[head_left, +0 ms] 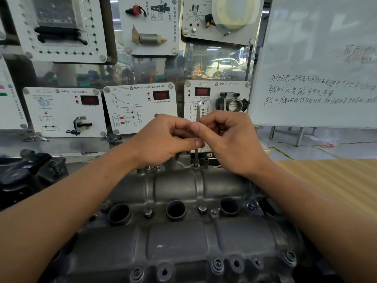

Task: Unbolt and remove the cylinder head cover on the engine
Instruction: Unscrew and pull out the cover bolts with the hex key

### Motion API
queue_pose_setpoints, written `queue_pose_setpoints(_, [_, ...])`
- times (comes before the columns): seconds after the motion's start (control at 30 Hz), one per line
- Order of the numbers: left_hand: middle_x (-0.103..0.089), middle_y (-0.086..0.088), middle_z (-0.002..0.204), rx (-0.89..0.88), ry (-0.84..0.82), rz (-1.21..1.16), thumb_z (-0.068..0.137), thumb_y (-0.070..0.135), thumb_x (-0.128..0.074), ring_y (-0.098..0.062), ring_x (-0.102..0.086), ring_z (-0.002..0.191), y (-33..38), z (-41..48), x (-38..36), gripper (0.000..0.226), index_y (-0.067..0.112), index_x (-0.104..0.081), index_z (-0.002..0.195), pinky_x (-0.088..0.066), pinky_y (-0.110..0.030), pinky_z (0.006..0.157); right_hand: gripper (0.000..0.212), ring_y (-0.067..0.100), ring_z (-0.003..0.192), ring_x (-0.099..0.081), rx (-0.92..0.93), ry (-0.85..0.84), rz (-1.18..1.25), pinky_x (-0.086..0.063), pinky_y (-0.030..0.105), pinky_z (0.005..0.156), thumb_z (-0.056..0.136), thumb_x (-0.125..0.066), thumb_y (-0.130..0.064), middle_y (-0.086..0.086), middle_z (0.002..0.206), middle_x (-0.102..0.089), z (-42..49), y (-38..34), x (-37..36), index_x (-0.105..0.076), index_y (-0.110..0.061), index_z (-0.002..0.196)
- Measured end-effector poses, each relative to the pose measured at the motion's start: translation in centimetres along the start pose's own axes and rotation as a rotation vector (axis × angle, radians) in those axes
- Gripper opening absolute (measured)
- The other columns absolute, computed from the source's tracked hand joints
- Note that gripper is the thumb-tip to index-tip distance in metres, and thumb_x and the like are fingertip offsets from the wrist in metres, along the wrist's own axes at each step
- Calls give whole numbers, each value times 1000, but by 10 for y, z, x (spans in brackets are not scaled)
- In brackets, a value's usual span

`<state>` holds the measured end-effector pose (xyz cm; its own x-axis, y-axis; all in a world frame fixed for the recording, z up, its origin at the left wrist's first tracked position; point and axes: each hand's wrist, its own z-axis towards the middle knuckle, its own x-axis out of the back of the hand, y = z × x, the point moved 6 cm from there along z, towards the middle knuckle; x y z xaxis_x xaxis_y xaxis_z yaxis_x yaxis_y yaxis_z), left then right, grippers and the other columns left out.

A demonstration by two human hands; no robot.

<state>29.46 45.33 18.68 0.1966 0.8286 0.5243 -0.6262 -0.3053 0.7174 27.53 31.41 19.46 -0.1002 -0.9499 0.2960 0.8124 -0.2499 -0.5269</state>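
**Both hands (163, 139) on a hex key (199, 111) at the far edge of the cylinder head cover (175, 186)**

The grey cast cylinder head cover fills the lower middle of the view and sits bolted in place. It lies directly below the person's forearms. Three round open wells (175, 209) run across its centre, with small bolts (202, 208) between them. More bolts (217, 264) line its near edge.

The L-shaped hex key stands upright, its short arm at the top. Its lower tip is seated in a bolt (196, 165) on the far edge of the cover. The left hand pinches the shaft with curled fingers and thumb. The right hand (230, 139) pinches it from the other side, its fingers also curled round it. The two hands touch at the shaft.

A pale wood-grain tabletop (326, 180) extends to the right of the cover. A dark metal fixture (24, 170) stands to its left.

Behind is a display wall of white training panels (140, 107) bearing diagrams, red readouts and mounted parts, among them a throttle body (232, 104). A whiteboard (316, 68) with handwriting stands at the right. Below it is a light workshop floor (336, 148) with yellow lines.
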Motion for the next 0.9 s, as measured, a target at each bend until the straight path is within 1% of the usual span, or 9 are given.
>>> queue_pose_setpoints(0.1, [-76,-4,109,28,-76,-54,89,1,-67,-13,-70,107,-2,-2,0,28,6,-71,116,-52,-22,96,12,7,58,-56,-3,-48,-42,-51,29,56,94,-67,-11,-4,62,-63,-1,-1,-2,-71,-13,83])
queue_pose_setpoints(0.23, [-76,-4,108,28,-60,-14,90,3,-66,-14,-70,108,-2,-2,0,26,5,-72,115,-52,-27,99,15,33,67,-62,4,-73,-34,-52,45,59,97,-60,-10,16,71,-68,-2,0,-3,-74,-6,92])
queue_pose_setpoints(0.33, [-78,-3,102,15,-22,19,86,7,-71,-12,-73,101,0,0,1,24,7,-75,110,-54,-24,93,9,20,60,-62,-10,-17,-5,-54,35,56,94,-66,-15,13,71,-70,-2,0,-2,-74,-13,96])
queue_pose_setpoints(0.43, [-79,-1,91,-21,28,40,81,7,-77,-10,-75,89,4,0,0,21,10,-76,102,-55,-16,80,16,5,54,-52,-45,29,23,-44,18,51,87,-75,-20,6,60,-62,-1,3,1,-73,-7,96])
queue_pose_setpoints(0.53, [-75,5,73,-35,64,66,78,8,-80,-1,-69,69,6,1,0,11,14,-74,85,-50,-10,66,13,6,51,-47,-54,37,47,-41,16,50,82,-80,-18,9,58,-57,0,2,3,-71,-10,87])
queue_pose_setpoints(0.63, [-71,7,69,-44,89,91,77,9,-82,-2,-66,65,8,2,0,15,17,-68,75,-50,-14,64,13,10,52,-47,-62,40,65,-41,18,49,81,-81,-15,17,59,-57,1,2,4,-71,-7,81])
queue_pose_setpoints(0.77, [-74,0,74,-45,94,98,77,14,-82,-10,-70,71,6,1,0,13,16,-70,78,-56,-20,71,12,16,55,-55,-51,26,59,-48,22,53,84,-78,-13,20,68,-67,2,1,2,-72,-3,83])
queue_pose_setpoints(0.83, [-77,-1,85,-32,48,71,79,16,-80,-13,-74,83,4,1,0,13,14,-74,91,-56,-21,80,5,24,62,-65,-41,-6,64,-55,23,60,88,-73,-10,14,73,-71,1,0,1,-72,-5,86])
queue_pose_setpoints(0.9, [-78,-1,101,-19,-26,-10,82,18,-74,-13,-73,100,3,0,-1,25,15,-74,107,-54,-21,92,4,27,70,-68,-34,-38,46,-58,30,65,92,-68,-8,11,76,-73,1,0,0,-72,-8,89])
